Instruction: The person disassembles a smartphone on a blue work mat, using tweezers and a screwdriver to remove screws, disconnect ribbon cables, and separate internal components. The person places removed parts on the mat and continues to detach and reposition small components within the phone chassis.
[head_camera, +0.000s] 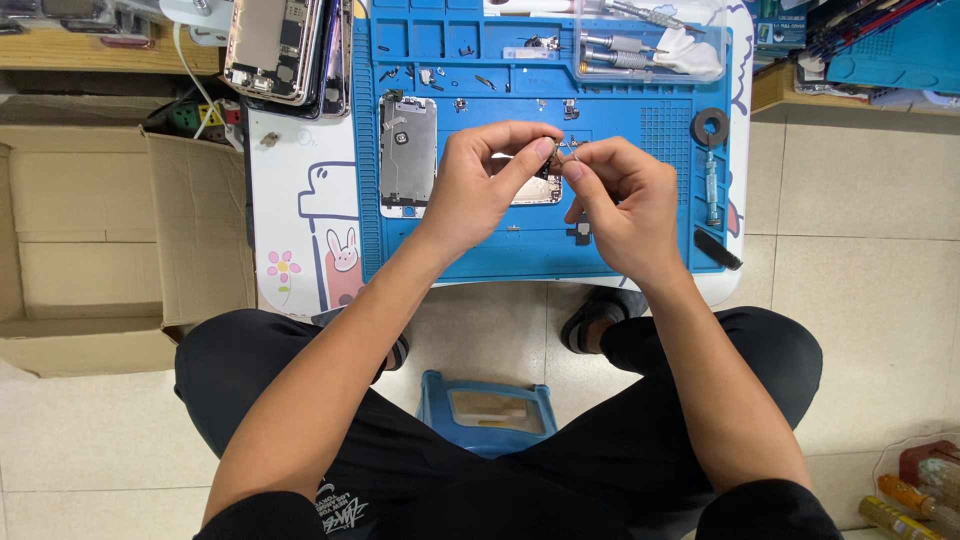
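Note:
My left hand (487, 180) and my right hand (622, 200) meet above a blue repair mat (640, 250), pinching a small dark phone part (556, 152) between their fingertips. Under the hands lies a pale phone panel (540, 192), mostly hidden. To the left on the mat rests an opened silver phone housing (408, 153), inner side up. Small screws and brackets (432, 76) are scattered along the mat's top trays.
A clear box of screwdrivers (640, 45) sits at the mat's top right. A black ring (710, 127), a blue pen tool (711, 188) and a black pry piece (718, 249) lie at the right edge. Stacked phone bodies (275, 50), a cardboard box (90, 250), a blue stool (487, 410).

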